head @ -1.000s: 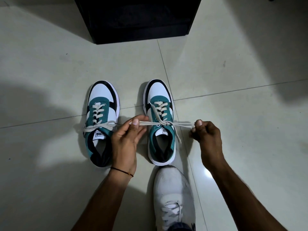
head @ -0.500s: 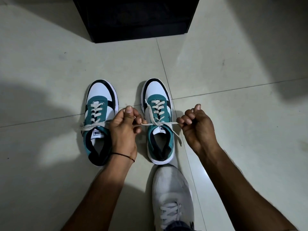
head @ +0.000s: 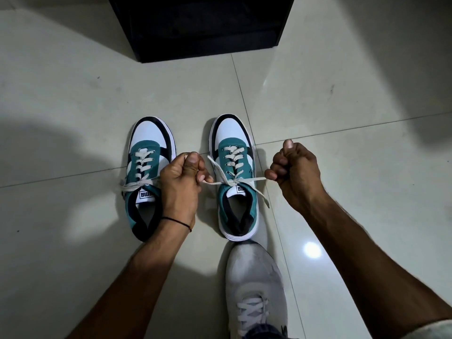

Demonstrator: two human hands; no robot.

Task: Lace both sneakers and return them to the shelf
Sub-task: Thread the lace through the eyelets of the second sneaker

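Observation:
Two teal, white and black sneakers stand side by side on the tiled floor, toes pointing away from me. The left sneaker (head: 149,148) is laced, its lace ends lying loose across the tongue. The right sneaker (head: 233,135) has a cream lace (head: 247,180) crossed in a knot over its tongue. My left hand (head: 179,184) is closed on the lace's left end. My right hand (head: 296,174) is closed on the right end, pulling it sideways. One free tail hangs down the right side of the shoe.
A black shelf unit (head: 200,28) stands on the floor just beyond the sneakers. My own foot in a white shoe (head: 254,277) rests right behind the right sneaker's heel. Pale glossy floor tiles (head: 342,106) surround everything.
Both hands moved in toward the right sneaker and then apart again, with the lace now drawn taut into a knot over the tongue. The sneakers have not shifted.

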